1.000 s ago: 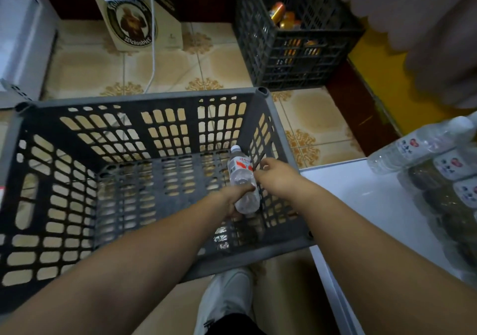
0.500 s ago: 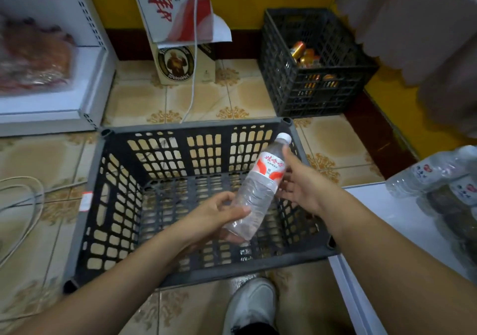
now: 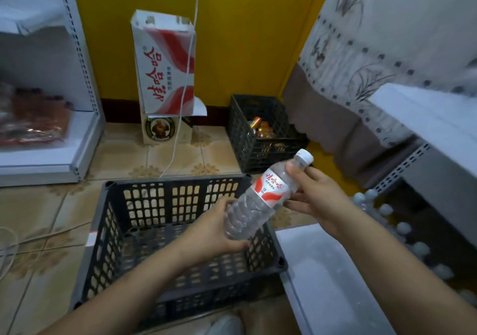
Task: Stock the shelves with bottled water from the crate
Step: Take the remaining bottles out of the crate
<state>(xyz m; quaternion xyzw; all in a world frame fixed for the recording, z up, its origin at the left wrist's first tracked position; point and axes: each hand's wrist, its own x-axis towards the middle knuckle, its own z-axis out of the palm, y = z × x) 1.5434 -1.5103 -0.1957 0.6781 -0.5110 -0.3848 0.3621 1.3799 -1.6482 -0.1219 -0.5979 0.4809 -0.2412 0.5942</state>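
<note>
Since half a second before, the water bottle (image 3: pixel 260 200) had risen higher and further right, above the right rim of the grey crate (image 3: pixel 165 234) on the tiled floor. The left hand (image 3: pixel 219 234) gripped its clear lower body, fingers curled around it. The right hand (image 3: pixel 312 195) held its neck, thumb pressed just below the white cap, fingers curved behind the red and white label. The bottle tilted, cap up and right. More stocked bottles (image 3: pixel 402 229) lay on the white shelf (image 3: pixel 333 283) at right.
</note>
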